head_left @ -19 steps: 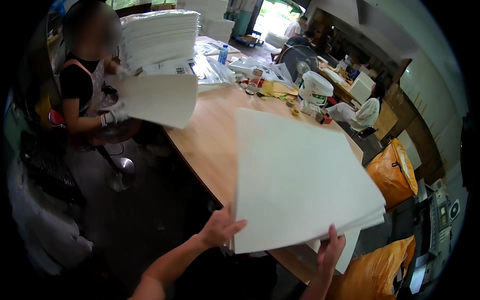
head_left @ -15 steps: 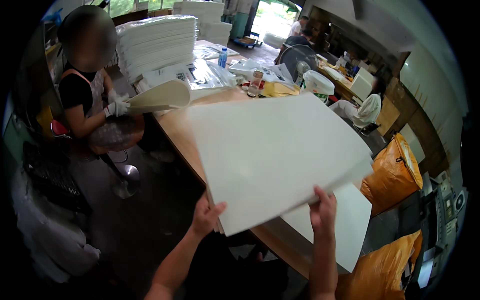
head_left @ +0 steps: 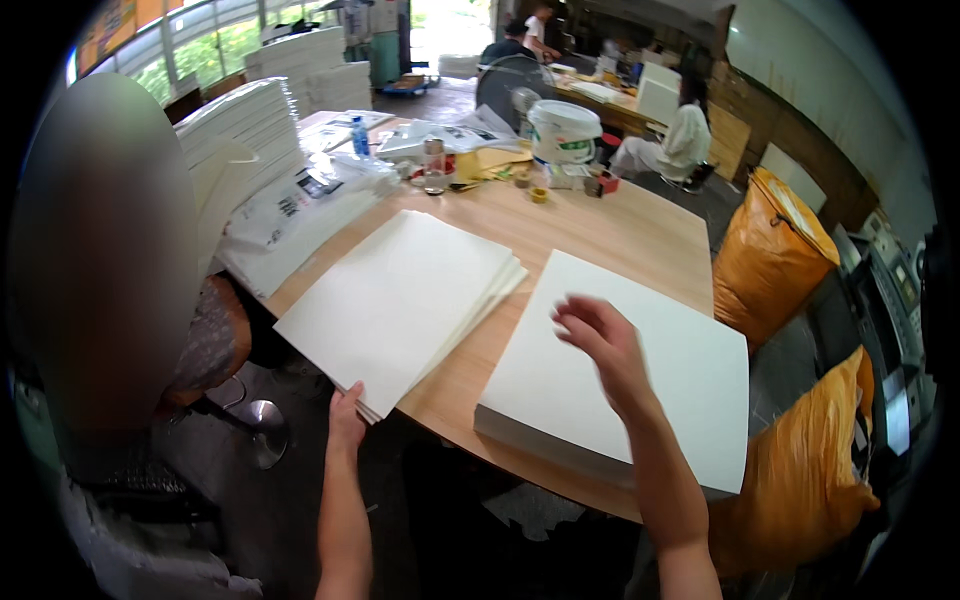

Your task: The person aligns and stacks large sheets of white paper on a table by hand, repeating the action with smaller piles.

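Observation:
My left hand (head_left: 347,415) grips the near corner of a thin, slightly fanned bundle of white sheets (head_left: 405,290), with the thumb on top. The bundle lies on the wooden table (head_left: 640,225), its near corner reaching past the table edge. My right hand (head_left: 608,350) is over a thick, squared stack of white sheets (head_left: 690,400) at the table's near right. It holds nothing; its fingers are loosely bent, apart from the thumb and a little blurred. A strip of bare wood shows between the bundle and the stack.
A co-worker (head_left: 110,250) is close at the left beside a pale sheet (head_left: 220,185). Plastic-wrapped stacks (head_left: 240,125) stand behind. A white bucket (head_left: 563,130), tape roll (head_left: 539,195), glass jar (head_left: 433,168) and bottle (head_left: 359,136) line the table's far side. Orange sacks (head_left: 770,245) stand at the right.
The sheet bundle, held up in both hands before, now rests on the table at the left. My right hand has let go and moved over the thick stack. The view has shifted; the co-worker appears nearer.

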The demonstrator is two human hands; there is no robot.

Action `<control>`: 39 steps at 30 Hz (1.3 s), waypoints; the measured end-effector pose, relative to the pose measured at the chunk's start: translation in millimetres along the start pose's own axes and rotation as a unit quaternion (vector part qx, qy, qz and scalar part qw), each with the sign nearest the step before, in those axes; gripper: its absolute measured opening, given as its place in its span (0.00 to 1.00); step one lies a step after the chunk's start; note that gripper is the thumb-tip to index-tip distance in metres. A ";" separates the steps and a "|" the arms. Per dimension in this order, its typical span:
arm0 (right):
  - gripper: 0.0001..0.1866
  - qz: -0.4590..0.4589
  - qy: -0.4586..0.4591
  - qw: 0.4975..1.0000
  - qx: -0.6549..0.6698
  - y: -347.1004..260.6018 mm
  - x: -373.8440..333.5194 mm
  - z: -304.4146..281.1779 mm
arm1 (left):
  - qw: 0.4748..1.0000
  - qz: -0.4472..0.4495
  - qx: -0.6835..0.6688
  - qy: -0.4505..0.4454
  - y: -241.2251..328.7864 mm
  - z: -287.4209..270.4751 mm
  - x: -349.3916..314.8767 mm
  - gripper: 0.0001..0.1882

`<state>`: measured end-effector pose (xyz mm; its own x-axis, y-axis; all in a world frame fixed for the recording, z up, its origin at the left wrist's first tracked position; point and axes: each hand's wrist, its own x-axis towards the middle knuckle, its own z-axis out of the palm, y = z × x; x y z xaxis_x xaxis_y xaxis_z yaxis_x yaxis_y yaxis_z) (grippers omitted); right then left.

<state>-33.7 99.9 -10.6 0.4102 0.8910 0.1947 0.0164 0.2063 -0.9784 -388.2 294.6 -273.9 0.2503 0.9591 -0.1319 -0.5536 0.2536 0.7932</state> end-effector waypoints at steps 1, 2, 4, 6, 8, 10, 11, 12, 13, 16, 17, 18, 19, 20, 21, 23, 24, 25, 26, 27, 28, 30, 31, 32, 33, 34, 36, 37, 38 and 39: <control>0.15 -0.002 0.024 1.000 -0.017 -16.3 -34.7 -17.7 | 1.000 -0.002 0.003 0.009 -0.4 -2.0 -0.9 0.25; 0.12 -0.012 0.071 0.997 -0.036 -24.0 -70.6 -42.7 | 1.000 -0.022 -0.005 0.000 -2.4 2.0 1.4 0.24; 0.10 -0.057 0.193 0.974 -0.104 -24.8 -143.4 -92.8 | 0.998 -0.056 -0.017 -0.030 -4.4 0.9 8.0 0.22; 0.10 -0.085 0.352 0.920 -0.153 -15.9 -202.2 -127.9 | 0.993 -0.035 0.101 -0.048 12.7 -30.7 13.0 0.20; 0.09 -0.079 0.467 0.855 -0.212 3.6 -262.0 -174.4 | 0.972 0.012 0.225 0.060 18.9 -44.2 10.8 0.17; 0.09 -0.027 0.557 0.790 -0.256 23.0 -318.6 -207.7 | 0.921 0.155 0.285 0.214 11.3 2.1 -6.9 0.17; 0.10 0.001 0.583 0.772 -0.255 29.9 -333.0 -221.6 | 0.860 0.295 0.324 0.261 6.6 34.8 -17.9 0.17; 0.12 0.016 0.566 0.783 -0.255 38.8 -344.8 -233.0 | 0.899 0.307 0.265 0.164 4.8 91.4 -40.4 0.16; 0.14 0.045 0.546 0.807 -0.218 45.5 -355.7 -243.8 | 0.928 0.310 0.198 0.067 -5.3 154.2 -66.9 0.16; 0.16 0.093 0.484 0.846 -0.201 41.7 -327.6 -242.1 | 0.870 0.267 0.300 -0.287 -22.4 311.9 -153.2 0.14; 0.17 0.083 0.471 0.845 -0.240 54.4 -333.7 -255.0 | 0.820 0.240 0.340 -0.392 -34.7 356.5 -176.4 0.15; 0.18 0.103 0.466 0.836 -0.270 44.5 -328.9 -250.4 | 0.746 0.256 0.350 -0.505 -37.5 396.0 -193.5 0.16; 0.18 0.122 0.456 0.829 -0.300 35.0 -323.9 -244.1 | 0.705 0.263 0.324 -0.573 -59.0 420.5 -201.2 0.16; 0.21 0.096 0.443 0.823 -0.342 37.7 -326.8 -247.3 | 0.632 0.284 0.356 -0.627 -76.6 438.5 -204.5 0.15; 0.22 0.114 0.423 0.823 -0.361 35.9 -329.0 -249.4 | 0.584 0.307 0.392 -0.641 -91.6 446.4 -205.9 0.14; 0.24 0.152 0.381 0.823 -0.393 26.8 -332.0 -253.8 | 0.603 0.265 0.394 -0.641 -121.1 442.5 -208.3 0.12; 0.26 0.156 0.362 0.820 -0.415 23.6 -331.7 -256.1 | 0.607 0.265 0.395 -0.636 -126.9 440.4 -208.8 0.12; 0.27 0.135 0.326 0.824 -0.444 20.0 -330.3 -259.0 | 0.611 0.266 0.397 -0.632 -130.7 438.6 -208.6 0.11; 0.27 0.154 0.334 0.821 -0.436 5.6 -320.9 -256.1 | 0.615 0.269 0.400 -0.624 -131.7 436.5 -206.8 0.10; 0.27 0.174 0.341 0.818 -0.429 -11.7 -309.9 -249.1 | 0.621 0.269 0.397 -0.620 -130.7 435.8 -207.0 0.10; 0.27 0.152 0.368 0.830 -0.391 -24.7 -301.0 -240.3 | 0.628 0.269 0.387 -0.619 -130.6 438.4 -209.3 0.11; 0.26 0.095 0.415 0.849 -0.313 -38.2 -275.1 -221.6 | 0.632 0.274 0.378 -0.618 -130.1 438.5 -207.4 0.12; 0.26 0.063 0.420 0.828 -0.365 -29.0 -263.4 -213.4 | 0.629 0.275 0.374 -0.624 -132.6 436.5 -205.1 0.13; 0.26 0.032 0.424 0.802 -0.419 -13.4 -252.6 -207.8 | 0.626 0.277 0.368 -0.629 -135.2 436.4 -204.3 0.15; 0.26 0.001 0.426 0.772 -0.473 -2.1 -248.0 -207.7 | 0.629 0.272 0.366 -0.631 -133.7 439.6 -207.7 0.17; 0.24 0.001 0.449 0.816 -0.365 -0.8 -249.1 -217.9 | 0.630 0.266 0.364 -0.632 -129.4 443.5 -212.7 0.19; 0.24 0.006 0.410 0.912 -0.005 -10.3 -252.1 -236.1 | 0.637 0.258 0.360 -0.631 -123.6 443.0 -213.1 0.24; 0.23 0.011 0.371 0.911 0.178 -14.9 -253.2 -239.0 | 0.639 0.255 0.353 -0.634 -123.3 442.8 -211.1 0.26; 0.22 0.000 0.370 0.908 0.198 -19.5 -250.8 -236.7 | 0.641 0.252 0.344 -0.638 -123.9 444.4 -209.7 0.28; 0.22 -0.003 0.368 0.907 0.207 -17.9 -251.6 -236.6 | 0.641 0.247 0.344 -0.640 -125.0 442.8 -208.2 0.29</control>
<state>78.6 -223.6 -58.6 0.9109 0.4099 -0.0479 -0.2601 0.4803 -0.8377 -19.5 7.6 -82.4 0.8703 -0.0996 0.4824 -0.4448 -0.5797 0.6827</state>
